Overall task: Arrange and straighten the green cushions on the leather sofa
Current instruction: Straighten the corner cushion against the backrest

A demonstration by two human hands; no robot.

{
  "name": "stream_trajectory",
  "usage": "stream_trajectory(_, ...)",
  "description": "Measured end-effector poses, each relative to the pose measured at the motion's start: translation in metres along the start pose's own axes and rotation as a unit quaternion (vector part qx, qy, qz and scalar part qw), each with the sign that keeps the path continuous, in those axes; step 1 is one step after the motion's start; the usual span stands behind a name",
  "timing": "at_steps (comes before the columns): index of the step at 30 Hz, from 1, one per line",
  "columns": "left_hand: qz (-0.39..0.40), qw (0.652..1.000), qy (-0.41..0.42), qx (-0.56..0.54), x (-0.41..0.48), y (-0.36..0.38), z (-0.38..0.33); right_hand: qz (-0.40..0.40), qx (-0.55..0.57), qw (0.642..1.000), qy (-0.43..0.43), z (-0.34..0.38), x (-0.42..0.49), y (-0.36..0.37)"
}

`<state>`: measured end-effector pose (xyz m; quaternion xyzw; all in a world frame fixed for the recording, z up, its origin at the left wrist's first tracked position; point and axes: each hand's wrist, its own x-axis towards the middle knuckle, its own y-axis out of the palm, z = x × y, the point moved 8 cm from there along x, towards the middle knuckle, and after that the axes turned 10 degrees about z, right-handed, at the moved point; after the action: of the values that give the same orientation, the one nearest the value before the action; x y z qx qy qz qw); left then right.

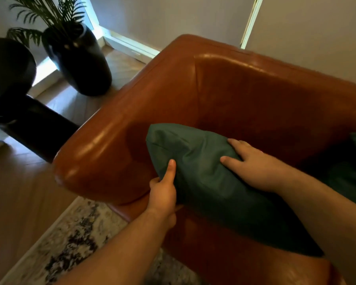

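Note:
A dark green cushion (206,177) is held above the seat of the brown leather sofa (245,95), near its left armrest. My left hand (163,190) grips the cushion's near left edge, thumb lying on top and fingers hidden underneath. My right hand (253,167) holds the cushion's top right side, fingers spread over the fabric and curling over its far edge. A second green cushion (353,173) lies at the right edge of the view, partly behind my right forearm.
The rounded armrest (95,153) stands left of the cushion. A tall black planter with a palm (80,60) and a dark round stool or table (8,73) stand on the wooden floor beyond it. A patterned rug (70,241) lies in front of the sofa.

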<state>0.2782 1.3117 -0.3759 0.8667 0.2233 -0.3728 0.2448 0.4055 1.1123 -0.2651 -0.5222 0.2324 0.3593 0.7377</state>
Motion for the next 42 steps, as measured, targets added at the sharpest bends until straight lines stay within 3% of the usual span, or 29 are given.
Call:
stream_trajectory(11, 0.066, 0.992, 0.014, -0.107, -0.051, -0.096, 0.023, 0.006, -0.086, 0.996, -0.006, 0.067, -0.032, 0.184)
stream_trajectory(16, 0.012, 0.998, -0.001, -0.069, -0.040, -0.140, 0.055, 0.013, -0.107, 0.991, -0.078, 0.071, -0.020, 0.223)
stream_trajectory(19, -0.029, 0.999, 0.001, -0.024, -0.026, -0.161, 0.063, -0.068, -0.090, 0.988, -0.107, 0.062, 0.011, 0.196)
stream_trajectory(22, -0.050, 0.999, 0.010, 0.001, -0.015, -0.172, 0.065, -0.176, -0.047, 0.983, -0.034, 0.013, 0.059, 0.142)
stream_trajectory(24, -0.054, 0.998, 0.018, 0.014, -0.011, -0.173, 0.065, -0.134, 0.069, 0.986, 0.064, -0.038, 0.091, 0.125)
stream_trajectory(26, -0.052, 0.998, 0.023, 0.029, -0.010, -0.170, 0.063, -0.071, 0.213, 0.967, 0.120, -0.079, 0.110, 0.131)
stream_trajectory(30, -0.034, 0.997, 0.044, 0.054, -0.011, -0.146, 0.044, -0.071, 0.270, 0.952, 0.129, -0.123, 0.106, 0.133)
stream_trajectory(35, 0.001, 0.980, 0.148, 0.130, -0.004, -0.075, -0.015, -0.085, 0.475, 0.868, 0.120, -0.177, 0.078, 0.101)
stream_trajectory(42, 0.121, 0.943, 0.220, 0.220, 0.025, 0.062, -0.094, -0.182, 0.634, 0.751, 0.025, -0.226, 0.044, 0.030)
